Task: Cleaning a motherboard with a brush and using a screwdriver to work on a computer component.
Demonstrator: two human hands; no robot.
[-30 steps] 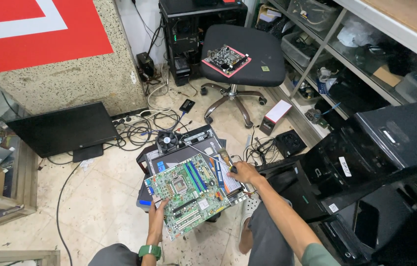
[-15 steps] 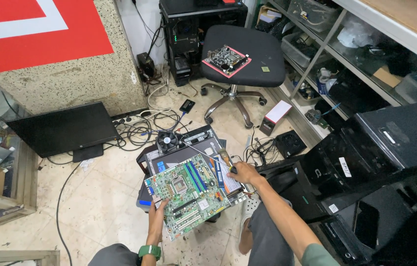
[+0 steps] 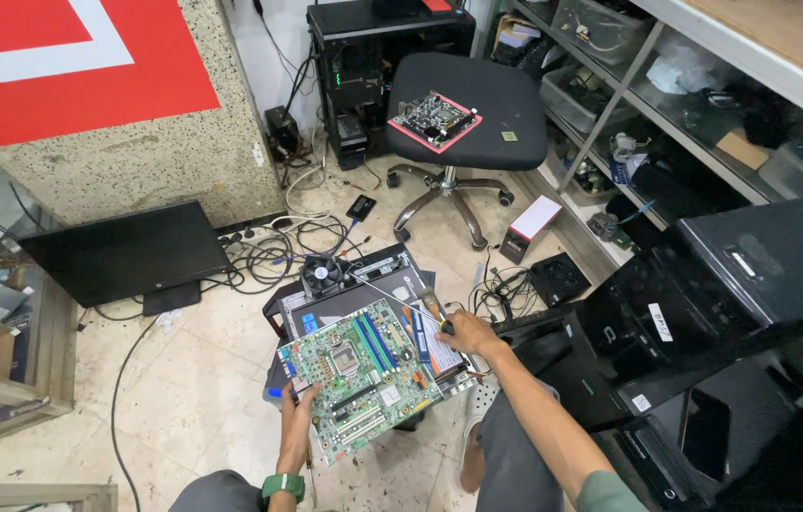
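motherboard (image 3: 363, 379), green and tilted, is being pinched at its near-left corner by the left hand (image 3: 299, 403), while a screwdriver (image 3: 399, 299) is being gripped by the right hand (image 3: 466, 332) at its far-right edge.

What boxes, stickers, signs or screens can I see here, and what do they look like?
Monitor: leaning on the left wall, flat, black, dark.
Sign: wall above it, red with white shape.
Small box: floor by the chair, white top, dark red side.
Sticker: black computer case, right, white strip.
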